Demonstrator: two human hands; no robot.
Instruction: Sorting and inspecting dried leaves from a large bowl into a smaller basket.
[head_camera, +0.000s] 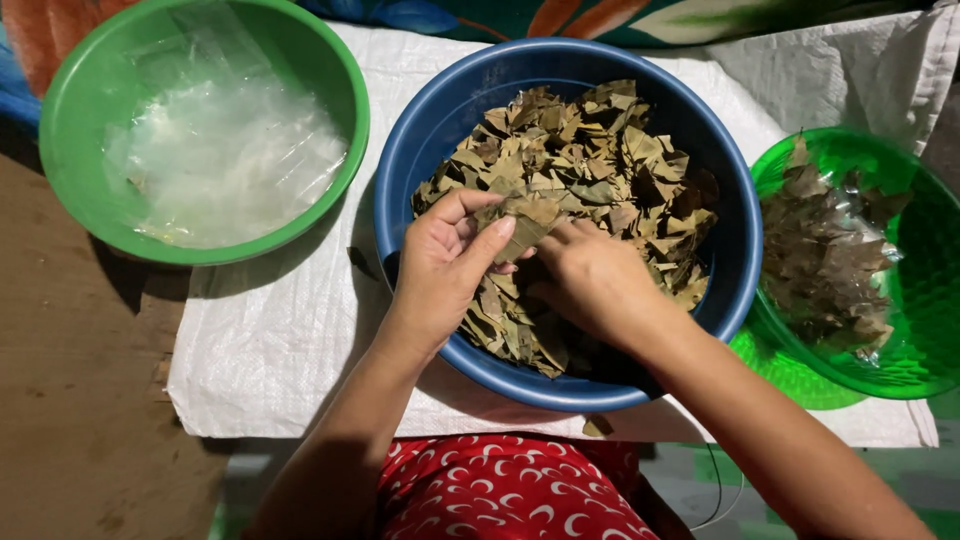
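Over the blue basin (740, 250) at the frame's centre, a small stack of dried leaves (525, 225) is pinched between left hand (445, 265) and right hand (590, 280), tilted lower left to upper right, equally near both.

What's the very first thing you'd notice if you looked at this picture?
The big blue bowl in the middle, heaped with dry brown leaves, catches the eye first. The left hand and right hand meet over it, pinching a folded leaf between them. A green bowl of clear plastic bags sits at upper left, and a see-through green basket with more leaves at right.
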